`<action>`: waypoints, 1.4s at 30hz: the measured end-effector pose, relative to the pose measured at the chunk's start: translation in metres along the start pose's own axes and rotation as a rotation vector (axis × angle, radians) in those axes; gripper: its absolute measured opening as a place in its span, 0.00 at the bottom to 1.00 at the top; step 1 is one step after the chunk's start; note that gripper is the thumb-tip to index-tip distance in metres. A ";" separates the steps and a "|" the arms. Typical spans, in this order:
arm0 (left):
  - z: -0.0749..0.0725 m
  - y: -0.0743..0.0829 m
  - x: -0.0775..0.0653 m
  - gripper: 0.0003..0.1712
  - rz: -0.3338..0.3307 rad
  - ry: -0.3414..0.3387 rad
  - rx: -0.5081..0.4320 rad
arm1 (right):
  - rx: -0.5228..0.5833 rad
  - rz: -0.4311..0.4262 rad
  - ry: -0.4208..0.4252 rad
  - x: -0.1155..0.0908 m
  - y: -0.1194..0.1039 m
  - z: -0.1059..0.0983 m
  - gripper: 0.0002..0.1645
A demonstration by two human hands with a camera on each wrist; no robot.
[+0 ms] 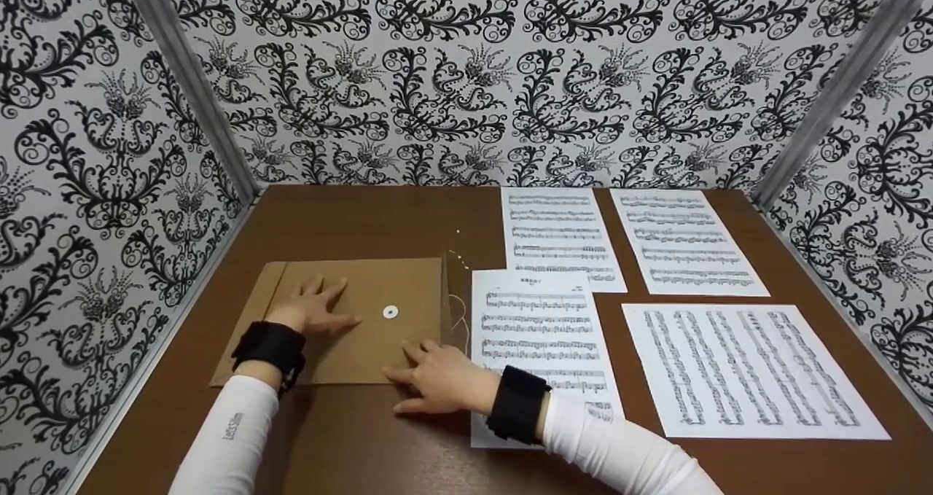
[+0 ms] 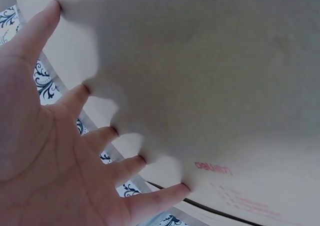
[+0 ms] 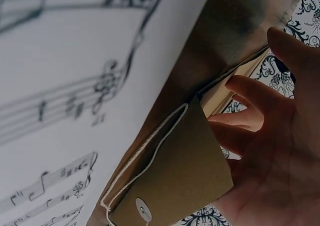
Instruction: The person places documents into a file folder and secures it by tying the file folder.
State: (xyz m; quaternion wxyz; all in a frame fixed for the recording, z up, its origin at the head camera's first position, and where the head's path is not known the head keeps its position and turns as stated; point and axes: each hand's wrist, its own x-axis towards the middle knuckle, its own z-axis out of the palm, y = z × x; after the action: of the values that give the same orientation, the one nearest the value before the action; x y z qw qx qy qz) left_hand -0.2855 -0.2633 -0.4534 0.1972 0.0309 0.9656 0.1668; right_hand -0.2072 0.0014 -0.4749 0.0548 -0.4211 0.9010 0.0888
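Note:
A brown kraft paper envelope (image 1: 350,291) lies flat on the left part of the table, a white round button (image 1: 390,312) on its face. My left hand (image 1: 310,311) rests on it with fingers spread, fingertips pressing the paper; red print (image 2: 214,167) shows near the little finger in the left wrist view. At the envelope's lower right corner is my right hand (image 1: 441,380), its fingers spread and touching the edge. In the right wrist view, the envelope's flap (image 3: 185,176) stands out beside the fingers, with a second button (image 3: 143,209) and a looped white string (image 3: 145,146).
Sheets of printed music lie to the right: one (image 1: 536,327) partly under my right forearm, overlapping another (image 1: 557,225) behind it, one at the back right (image 1: 685,240) and one turned sideways (image 1: 751,371). Patterned walls (image 1: 466,79) enclose the brown table (image 1: 364,218).

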 end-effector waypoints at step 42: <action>0.003 -0.005 0.006 0.55 0.050 0.001 -0.041 | 0.581 0.268 0.432 -0.019 0.068 -0.003 0.14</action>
State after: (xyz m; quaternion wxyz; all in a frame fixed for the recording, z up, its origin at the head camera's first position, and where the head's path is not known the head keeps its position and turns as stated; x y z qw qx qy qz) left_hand -0.2900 -0.2666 -0.4595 0.1931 0.0510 0.9610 0.1912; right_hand -0.2476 0.0576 -0.4608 -0.0312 -0.2755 0.9265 -0.2545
